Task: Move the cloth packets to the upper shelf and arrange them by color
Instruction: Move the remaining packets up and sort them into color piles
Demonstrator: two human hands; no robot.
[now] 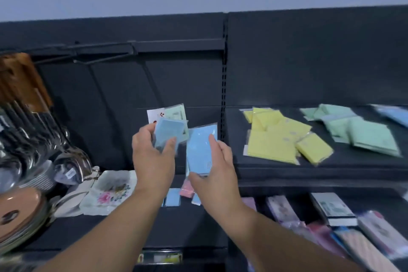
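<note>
- While both hands are raised in front of the dark shelving, a small stack of packets (pixel 171 133) is gripped by the left hand (pixel 152 157): blue on top, a mint one and a white card behind; fingers are wrapped round the stack's lower edge w/ thumb on the front.
- One light-blue packet (pixel 199 150) is held upright by the right hand (pixel 215 174), fingers closed along its right edge, thumb under the bottom.
- The two held lots are seen side by side, just apart, left of the slotted upright post (pixel 224 86).
- On the upper shelf (pixel 331 161), right of the post, yellow packets (pixel 276 137) are piled in a loose, overlapping heap; mint-green packets (pixel 357 130) are grouped to their right, and blue packets (pixel 395 115) are glimpsed at the far right edge, blurred.
- On the lower shelf, below the hands, more blue packets (pixel 173 197) and a pink packet (pixel 187 190) are laid, partly hidden by the wrists.
- A floral cloth in clear wrap (pixel 110 190) is laid to the left of these.
- Metal ladles/utensils (pixel 44 134) are hung at far left; other wrapped goods (pixel 335 210) are stacked lower right.
</note>
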